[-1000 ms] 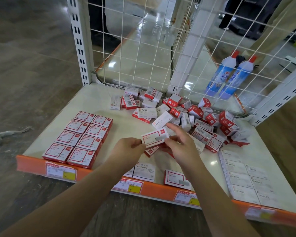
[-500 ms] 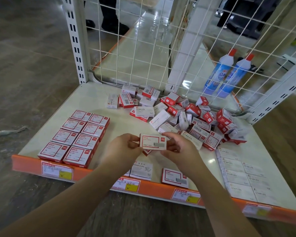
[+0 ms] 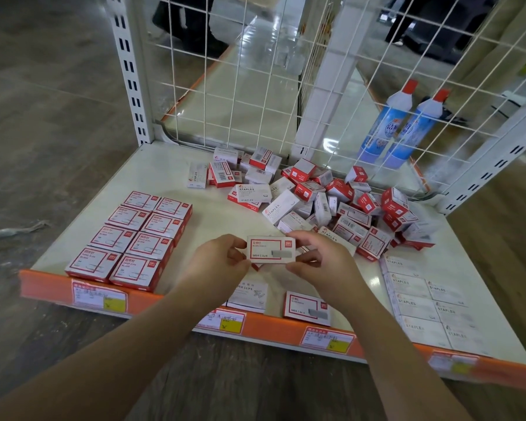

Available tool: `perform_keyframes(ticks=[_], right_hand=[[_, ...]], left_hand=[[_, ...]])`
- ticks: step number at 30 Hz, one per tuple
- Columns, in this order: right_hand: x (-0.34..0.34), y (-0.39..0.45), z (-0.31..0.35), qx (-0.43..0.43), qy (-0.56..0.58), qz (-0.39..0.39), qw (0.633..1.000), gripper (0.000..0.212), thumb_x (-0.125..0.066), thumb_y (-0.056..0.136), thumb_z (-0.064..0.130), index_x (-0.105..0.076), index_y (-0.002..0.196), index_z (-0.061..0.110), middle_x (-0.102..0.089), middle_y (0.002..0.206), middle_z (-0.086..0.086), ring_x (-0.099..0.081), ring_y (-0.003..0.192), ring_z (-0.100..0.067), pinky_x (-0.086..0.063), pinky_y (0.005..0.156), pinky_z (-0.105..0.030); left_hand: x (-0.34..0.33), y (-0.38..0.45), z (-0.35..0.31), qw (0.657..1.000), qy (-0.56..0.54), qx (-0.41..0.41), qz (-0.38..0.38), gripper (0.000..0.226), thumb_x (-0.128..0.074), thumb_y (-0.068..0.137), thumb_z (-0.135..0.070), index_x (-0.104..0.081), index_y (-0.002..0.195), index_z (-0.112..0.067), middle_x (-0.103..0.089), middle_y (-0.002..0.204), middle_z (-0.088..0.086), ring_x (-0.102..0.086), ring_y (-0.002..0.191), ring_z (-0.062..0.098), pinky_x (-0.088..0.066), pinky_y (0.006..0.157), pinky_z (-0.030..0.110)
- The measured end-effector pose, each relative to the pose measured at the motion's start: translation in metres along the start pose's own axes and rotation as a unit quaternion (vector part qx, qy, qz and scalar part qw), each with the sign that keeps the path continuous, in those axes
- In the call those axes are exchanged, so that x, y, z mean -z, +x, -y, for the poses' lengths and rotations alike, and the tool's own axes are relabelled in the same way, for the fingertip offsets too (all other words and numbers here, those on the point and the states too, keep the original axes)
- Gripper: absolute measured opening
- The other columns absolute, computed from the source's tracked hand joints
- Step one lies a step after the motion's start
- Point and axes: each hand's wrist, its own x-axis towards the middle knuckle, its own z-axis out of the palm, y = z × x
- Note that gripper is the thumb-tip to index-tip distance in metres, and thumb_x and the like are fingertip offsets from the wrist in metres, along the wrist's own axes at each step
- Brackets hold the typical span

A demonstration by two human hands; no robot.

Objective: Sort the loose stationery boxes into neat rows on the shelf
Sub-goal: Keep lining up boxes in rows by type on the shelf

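Note:
A small white box with a red frame [image 3: 270, 250] hangs flat above the shelf's middle. My left hand [image 3: 217, 262] pinches its left end and my right hand [image 3: 322, 262] pinches its right end. Behind them lies a loose pile of red and white stationery boxes [image 3: 322, 202]. At the left stand two neat rows of red-framed boxes [image 3: 134, 238]. White staples boxes in rows [image 3: 425, 305] fill the right front. A paper clips box [image 3: 249, 296] and a red-framed box [image 3: 307, 305] lie at the front edge below my hands.
The white shelf [image 3: 170, 168] has an orange front rail with price labels [image 3: 99, 297]. A white wire grid [image 3: 255, 71] closes the back. Two blue bottles [image 3: 398, 126] stand behind the grid at the right. Grey floor lies to the left.
The box was tilted in my hands a second ago; both hands have turned it level, face up, and now hold it by its ends. The view has shifted slightly.

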Motion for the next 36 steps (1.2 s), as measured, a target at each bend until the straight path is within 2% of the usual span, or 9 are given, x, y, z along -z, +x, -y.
perform_keyframes(ticks=[4, 7, 9, 13, 19, 23, 27, 31, 36], right_hand=[[0.007, -0.001, -0.006, -0.003, -0.007, -0.005, 1.0, 0.047, -0.065, 0.082, 0.007, -0.056, 0.123, 0.029, -0.064, 0.113, 0.012, -0.061, 0.098, -0.008, -0.052, 0.085, -0.03], [0.016, -0.005, -0.017, -0.014, -0.012, -0.01, 1.0, 0.048, -0.067, 0.082, 0.008, -0.057, 0.123, 0.029, -0.064, 0.11, 0.015, -0.061, 0.094, -0.003, -0.052, 0.081, -0.024], [0.022, -0.009, -0.023, -0.021, -0.029, -0.011, 0.999, 0.045, -0.067, 0.082, 0.011, -0.057, 0.122, 0.029, -0.062, 0.108, 0.017, -0.058, 0.089, 0.003, -0.047, 0.072, -0.012], [0.032, -0.021, -0.033, -0.04, -0.04, -0.022, 0.998, 0.04, -0.066, 0.083, 0.012, -0.058, 0.118, 0.03, -0.059, 0.094, 0.023, -0.056, 0.081, 0.007, -0.046, 0.072, -0.011], [0.053, -0.04, -0.052, -0.066, -0.035, -0.045, 0.996, 0.041, -0.067, 0.082, 0.009, -0.06, 0.116, 0.032, -0.059, 0.093, 0.023, -0.059, 0.082, 0.002, -0.049, 0.075, -0.018], [0.064, -0.051, -0.066, -0.089, -0.029, -0.06, 0.994, 0.04, -0.068, 0.082, 0.007, -0.059, 0.108, 0.035, -0.062, 0.093, 0.017, -0.059, 0.081, 0.0, -0.043, 0.067, -0.011], [0.072, -0.056, -0.08, -0.124, -0.063, -0.057, 0.989, 0.042, -0.068, 0.082, 0.013, -0.058, 0.121, 0.025, -0.064, 0.105, 0.01, -0.059, 0.08, -0.002, -0.042, 0.063, -0.007], [0.074, -0.06, -0.089, -0.146, -0.085, -0.043, 0.985, 0.046, -0.069, 0.082, 0.019, -0.055, 0.126, 0.026, -0.057, 0.095, 0.017, -0.055, 0.075, 0.002, -0.041, 0.057, -0.008], [0.074, -0.064, -0.094, -0.142, -0.103, -0.021, 0.984, 0.045, -0.067, 0.084, 0.018, -0.054, 0.126, 0.028, -0.055, 0.091, 0.021, -0.055, 0.079, -0.001, -0.04, 0.061, -0.008]], left_hand=[[-0.004, -0.008, -0.003, 0.996, 0.086, -0.033, -0.02, 0.033, -0.053, 0.093, -0.024, -0.049, 0.125, -0.024, -0.058, 0.119, -0.006, -0.05, 0.095, 0.007, -0.047, 0.068, 0.013], [-0.01, -0.015, -0.009, 0.98, 0.175, -0.082, -0.036, 0.035, -0.048, 0.095, -0.028, -0.048, 0.129, -0.025, -0.054, 0.125, -0.005, -0.051, 0.107, 0.009, -0.045, 0.088, 0.021], [-0.016, -0.018, -0.014, 0.972, 0.209, -0.107, -0.026, 0.035, -0.044, 0.096, -0.03, -0.047, 0.131, -0.025, -0.052, 0.129, -0.006, -0.049, 0.113, 0.011, -0.043, 0.095, 0.024], [-0.028, -0.024, -0.024, 0.959, 0.249, -0.131, -0.006, 0.038, -0.045, 0.096, -0.031, -0.045, 0.133, -0.028, -0.046, 0.136, -0.008, -0.044, 0.12, 0.011, -0.039, 0.1, 0.026], [-0.047, -0.032, -0.039, 0.946, 0.289, -0.144, 0.026, 0.038, -0.042, 0.097, -0.033, -0.044, 0.135, -0.028, -0.042, 0.14, -0.009, -0.039, 0.127, 0.011, -0.034, 0.104, 0.028], [-0.063, -0.035, -0.044, 0.934, 0.316, -0.157, 0.062, 0.04, -0.041, 0.097, -0.033, -0.043, 0.135, -0.026, -0.043, 0.14, -0.008, -0.039, 0.127, 0.013, -0.032, 0.105, 0.03], [-0.076, -0.036, -0.048, 0.921, 0.344, -0.158, 0.095, 0.041, -0.041, 0.097, -0.036, -0.041, 0.136, -0.026, -0.041, 0.141, -0.008, -0.037, 0.128, 0.013, -0.031, 0.106, 0.031], [-0.086, -0.036, -0.05, 0.915, 0.356, -0.15, 0.121, 0.042, -0.041, 0.097, -0.036, -0.039, 0.138, -0.025, -0.039, 0.144, -0.007, -0.036, 0.13, 0.013, -0.03, 0.108, 0.032], [-0.094, -0.036, -0.048, 0.917, 0.346, -0.145, 0.139, 0.043, -0.042, 0.096, -0.035, -0.038, 0.138, -0.025, -0.037, 0.145, -0.008, -0.036, 0.131, 0.013, -0.032, 0.107, 0.033]])
